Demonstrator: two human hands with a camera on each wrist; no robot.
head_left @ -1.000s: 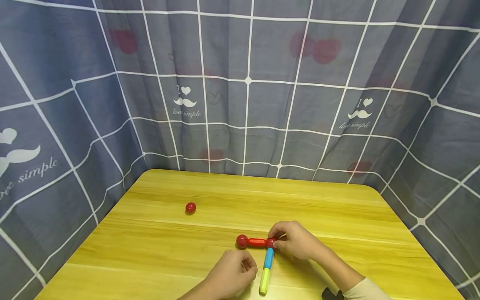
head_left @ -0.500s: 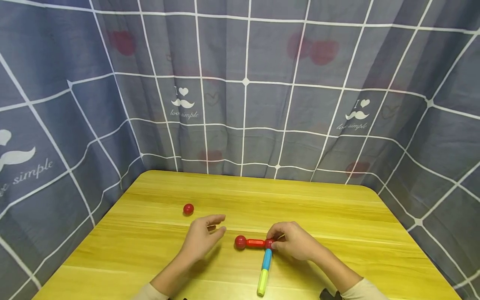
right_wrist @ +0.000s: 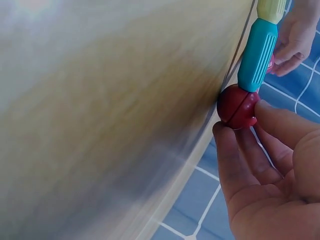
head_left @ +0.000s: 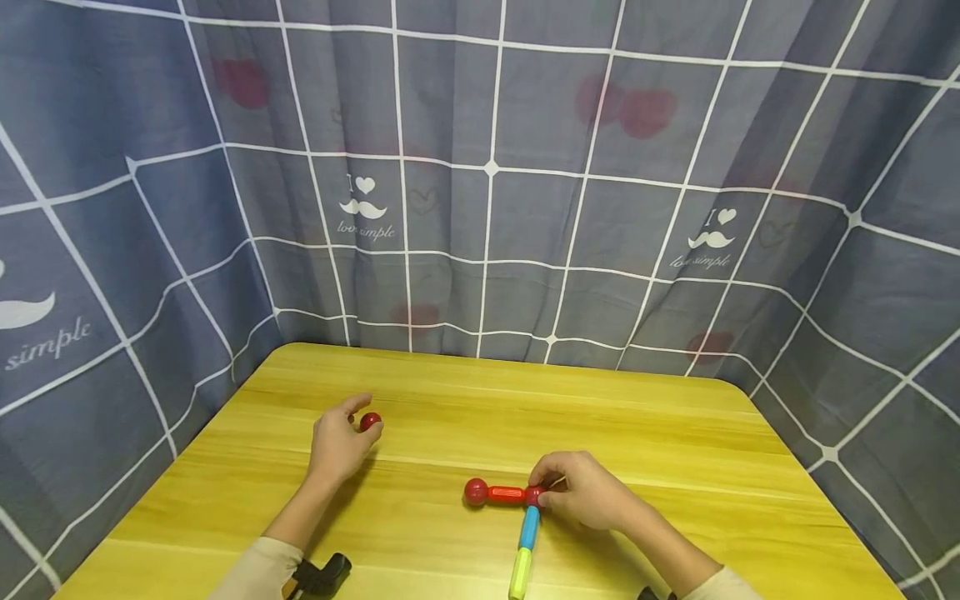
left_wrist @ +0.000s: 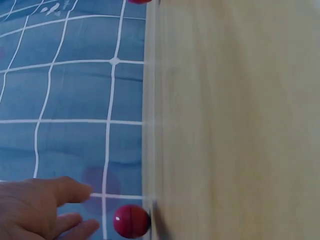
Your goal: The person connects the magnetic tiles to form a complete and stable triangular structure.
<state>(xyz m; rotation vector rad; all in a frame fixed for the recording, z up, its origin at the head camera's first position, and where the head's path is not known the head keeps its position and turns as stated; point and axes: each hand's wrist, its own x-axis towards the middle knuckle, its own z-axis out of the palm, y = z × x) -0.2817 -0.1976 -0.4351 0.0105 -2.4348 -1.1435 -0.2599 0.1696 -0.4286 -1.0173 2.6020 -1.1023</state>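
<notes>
My right hand [head_left: 588,492] pinches a red ball [head_left: 534,496] between thumb and fingertips. A red rod [head_left: 507,495] runs left from that ball to another red ball [head_left: 476,492]. Towards me a blue rod [right_wrist: 257,55] leads from the pinched ball to a yellow-green rod [head_left: 521,573], end to end. My left hand [head_left: 337,442] reaches to a loose red ball [head_left: 371,422] at the left of the table, thumb and fingers spread about it. In the left wrist view a gap shows between the fingers and that loose ball [left_wrist: 131,221].
The wooden table [head_left: 645,417] has rounded far corners. A grey-blue checked curtain [head_left: 450,208] hangs behind it and along both sides. A black wrist device [head_left: 324,575] sits by the left sleeve.
My left hand has moved from beside the joined rods to the far left, up to the loose ball. The right hand keeps its pinch on the joined ball.
</notes>
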